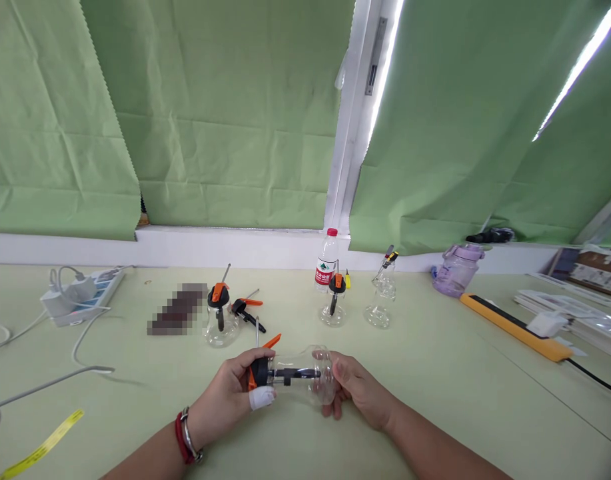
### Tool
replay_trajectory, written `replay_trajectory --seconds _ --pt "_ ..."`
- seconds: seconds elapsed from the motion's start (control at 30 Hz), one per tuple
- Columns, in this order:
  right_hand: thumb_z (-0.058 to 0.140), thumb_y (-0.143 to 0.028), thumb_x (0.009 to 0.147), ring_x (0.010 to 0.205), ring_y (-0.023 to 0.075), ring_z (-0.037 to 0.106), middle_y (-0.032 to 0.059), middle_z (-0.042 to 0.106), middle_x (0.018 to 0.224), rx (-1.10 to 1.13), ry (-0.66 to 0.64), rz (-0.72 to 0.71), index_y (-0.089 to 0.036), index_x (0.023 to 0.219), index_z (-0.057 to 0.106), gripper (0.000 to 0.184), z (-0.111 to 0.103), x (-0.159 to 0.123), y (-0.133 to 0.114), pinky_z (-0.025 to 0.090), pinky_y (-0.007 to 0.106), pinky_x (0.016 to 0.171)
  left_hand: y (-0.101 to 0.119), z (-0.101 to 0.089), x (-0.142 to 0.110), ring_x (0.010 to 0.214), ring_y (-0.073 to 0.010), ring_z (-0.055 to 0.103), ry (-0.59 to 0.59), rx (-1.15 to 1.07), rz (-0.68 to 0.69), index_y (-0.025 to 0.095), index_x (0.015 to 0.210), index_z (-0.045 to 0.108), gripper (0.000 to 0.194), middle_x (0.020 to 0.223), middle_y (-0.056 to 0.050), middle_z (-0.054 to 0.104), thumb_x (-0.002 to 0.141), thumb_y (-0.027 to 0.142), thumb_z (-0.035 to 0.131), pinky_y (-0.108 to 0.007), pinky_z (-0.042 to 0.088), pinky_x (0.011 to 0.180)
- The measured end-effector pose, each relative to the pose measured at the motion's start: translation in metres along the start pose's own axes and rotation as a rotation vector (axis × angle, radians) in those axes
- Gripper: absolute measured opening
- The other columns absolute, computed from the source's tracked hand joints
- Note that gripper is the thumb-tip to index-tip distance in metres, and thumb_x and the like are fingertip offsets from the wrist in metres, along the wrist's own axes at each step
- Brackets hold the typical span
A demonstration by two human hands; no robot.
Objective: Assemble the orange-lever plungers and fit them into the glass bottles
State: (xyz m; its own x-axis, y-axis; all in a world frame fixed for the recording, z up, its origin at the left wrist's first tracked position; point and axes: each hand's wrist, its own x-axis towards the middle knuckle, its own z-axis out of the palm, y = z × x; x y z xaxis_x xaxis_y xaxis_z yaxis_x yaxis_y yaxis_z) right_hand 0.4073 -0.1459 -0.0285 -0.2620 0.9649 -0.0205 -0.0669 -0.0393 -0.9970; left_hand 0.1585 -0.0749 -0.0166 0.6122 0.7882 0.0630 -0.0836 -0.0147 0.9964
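Note:
Between my hands lies a clear, waisted bottle (305, 392) on its side, with dark pump parts visible inside. My left hand (222, 393), a white wrap on one finger, is closed around its black and orange pump head (258, 372), which has a thin metal spout. My right hand (362, 390) grips the rounded base end. Beyond them, a similar bottle (222, 335) stands upright with its head on, beside a loose black and orange head (242, 313). Another headed bottle (332, 316) is farther right. A clear bottle (378, 317) next to it has thin-handled tools (388, 259) in its neck.
A red-capped water bottle (326, 267) stands by the wall. To the right are a purple drinking bottle (455, 273), an orange power strip (515, 328) and stacked papers (580, 313). A white power strip (102, 297) with cables and a blurred dark patch (179, 310) are left.

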Motion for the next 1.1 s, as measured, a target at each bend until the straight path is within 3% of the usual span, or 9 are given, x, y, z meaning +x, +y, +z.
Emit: replay_trajectory --seconds 0.03,0.1,0.17,0.27,0.63,0.83,0.93,1.0,1.1 --pt "0.049 -0.061 0.083 0.074 0.0191 0.064 0.0145 0.059 0.107 0.002 -0.008 -0.025 -0.021 0.132 0.042 0.063 0.0 -0.002 -0.002 0.046 0.027 0.055 0.0 0.0 0.0 0.072 -0.0149 0.053 0.006 -0.002 0.002 0.019 0.11 0.062 0.053 0.083 -0.002 0.06 0.061 0.027 0.081 -0.028 0.047 0.065" --pt "0.063 -0.049 0.08 0.097 0.021 0.059 0.0135 0.04 0.136 0.012 -0.013 -0.083 -0.033 0.139 0.032 0.068 0.0 -0.005 -0.007 0.048 0.03 0.068 0.0 0.0 0.001 0.069 -0.014 0.052 0.023 -0.004 0.0 0.019 0.11 0.061 0.053 0.081 -0.001 0.058 0.062 0.027 0.081 -0.028 0.047 0.063" --pt "0.071 -0.041 0.077 0.105 0.0204 0.054 0.0082 0.024 0.147 0.029 -0.025 -0.113 -0.042 0.14 0.028 0.076 0.001 -0.007 -0.011 0.046 0.032 0.075 0.001 0.0 0.001 0.066 -0.0127 0.051 0.033 -0.005 -0.004 0.019 0.11 0.06 0.053 0.079 0.0 0.056 0.063 0.028 0.08 -0.028 0.048 0.062" --pt "0.07 -0.042 0.077 0.095 0.0181 0.057 0.0084 0.033 0.139 0.053 -0.045 -0.104 -0.042 0.14 0.028 0.076 0.001 -0.006 -0.011 0.046 0.032 0.072 0.004 0.001 0.001 0.064 -0.0118 0.05 0.021 -0.001 -0.002 0.019 0.112 0.058 0.053 0.076 0.002 0.054 0.064 0.028 0.079 -0.028 0.048 0.062" --pt "0.055 -0.057 0.082 0.062 0.0144 0.057 0.0047 0.06 0.083 0.034 -0.027 -0.086 -0.019 0.139 0.033 0.072 -0.003 0.001 0.003 0.044 0.03 0.06 0.001 0.0 0.0 0.065 -0.0112 0.048 -0.017 0.019 -0.007 0.018 0.112 0.057 0.051 0.075 0.002 0.053 0.067 0.027 0.078 -0.027 0.046 0.062" --pt "0.044 -0.065 0.083 0.051 0.0117 0.053 0.0069 0.062 0.085 0.004 0.016 -0.024 -0.016 0.132 0.041 0.069 0.0 0.002 0.002 0.041 0.027 0.051 -0.001 0.0 0.0 0.068 -0.0125 0.05 -0.032 0.021 -0.007 0.017 0.113 0.056 0.052 0.081 0.0 0.055 0.067 0.028 0.078 -0.028 0.047 0.064" --pt "0.039 -0.065 0.085 0.056 0.0145 0.057 0.0091 0.062 0.087 0.009 0.005 -0.011 -0.016 0.134 0.039 0.069 0.001 0.001 0.001 0.043 0.029 0.052 0.0 0.0 0.001 0.066 -0.0124 0.052 -0.022 0.004 -0.013 0.018 0.111 0.056 0.051 0.079 0.001 0.055 0.066 0.028 0.078 -0.029 0.048 0.063" --pt "0.044 -0.062 0.085 0.07 0.0175 0.061 0.0132 0.059 0.105 0.026 0.0 -0.046 -0.022 0.139 0.032 0.068 0.001 0.0 0.0 0.046 0.032 0.06 0.001 -0.001 0.002 0.065 -0.013 0.055 0.002 -0.011 -0.015 0.018 0.11 0.056 0.05 0.078 0.002 0.055 0.066 0.028 0.078 -0.03 0.049 0.063" --pt "0.062 -0.049 0.081 0.097 0.0197 0.056 0.0111 0.032 0.14 0.05 -0.016 -0.126 -0.039 0.142 0.021 0.075 0.002 -0.003 -0.003 0.047 0.034 0.075 0.0 -0.001 0.003 0.064 -0.0138 0.058 0.038 -0.021 -0.006 0.019 0.111 0.056 0.05 0.076 0.003 0.054 0.067 0.029 0.078 -0.031 0.05 0.064"
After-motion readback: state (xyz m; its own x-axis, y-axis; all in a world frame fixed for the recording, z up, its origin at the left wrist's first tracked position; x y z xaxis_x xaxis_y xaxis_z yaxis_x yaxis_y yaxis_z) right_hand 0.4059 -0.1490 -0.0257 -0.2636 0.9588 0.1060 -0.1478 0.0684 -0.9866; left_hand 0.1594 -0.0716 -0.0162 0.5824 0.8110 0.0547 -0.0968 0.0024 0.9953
